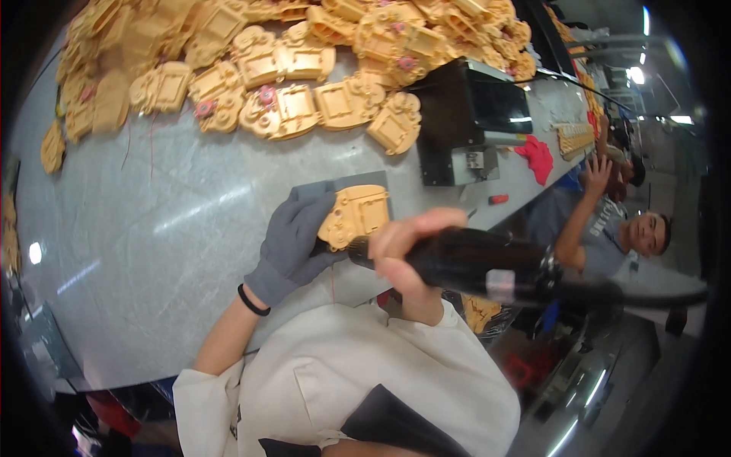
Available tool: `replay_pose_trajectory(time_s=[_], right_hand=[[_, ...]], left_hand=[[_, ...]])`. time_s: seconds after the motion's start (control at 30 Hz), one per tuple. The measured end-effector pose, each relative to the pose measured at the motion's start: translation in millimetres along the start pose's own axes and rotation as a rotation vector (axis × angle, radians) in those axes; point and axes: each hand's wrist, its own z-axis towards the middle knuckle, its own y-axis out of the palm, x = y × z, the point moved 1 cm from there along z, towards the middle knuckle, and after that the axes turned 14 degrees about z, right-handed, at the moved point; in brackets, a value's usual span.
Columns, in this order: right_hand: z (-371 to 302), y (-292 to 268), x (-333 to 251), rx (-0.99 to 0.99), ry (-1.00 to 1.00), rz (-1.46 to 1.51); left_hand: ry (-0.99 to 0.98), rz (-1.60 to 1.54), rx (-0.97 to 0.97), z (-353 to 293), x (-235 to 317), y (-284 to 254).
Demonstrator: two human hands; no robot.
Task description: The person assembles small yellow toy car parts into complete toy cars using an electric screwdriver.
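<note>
My left hand (293, 244), in a grey glove with a black band at the wrist, grips a yellow-orange plastic housing (358, 215) by its left side. The housing lies over a dark grey pad (390, 185) on the table, its moulded inner side facing up. My bare right hand (411, 251) is wrapped round a black electric screwdriver (487, 263), slightly blurred, with a cable trailing to the right. Its ribbed front end meets the housing's lower edge in the picture; whether the bit touches is hidden.
Many similar yellow housings (282, 61) are heaped along the table's far side, some with red parts and thin wires. A black box-shaped device (457, 114) stands at right, near a red cloth (537, 158) and a small red object (498, 199). Another person (601, 228) sits farther right.
</note>
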Motion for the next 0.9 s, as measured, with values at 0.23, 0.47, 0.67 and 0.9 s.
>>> replay_pose_trajectory(time_s=[0.23, 0.47, 0.67, 0.9], right_hand=[[48.5, -119.1, -88.0, 0.638, -0.596, -0.357], [66.6, -145.6, -69.5, 0.709, -0.441, -0.396], [11.2, -97.3, -56.0, 0.523, -0.363, -0.228], [29.9, -10.8, -15.6, 0.133, -0.253, -0.017]], left_hand=[[-0.023, 0.034, -0.039, 5.0, 7.8, 0.0], [-0.023, 0.075, -0.023, 8.4, 7.0, -2.1], [-0.099, 0.003, -0.013, 2.0, 3.3, 2.3], [-0.114, 0.033, -0.016, 1.2, 3.6, 4.7]])
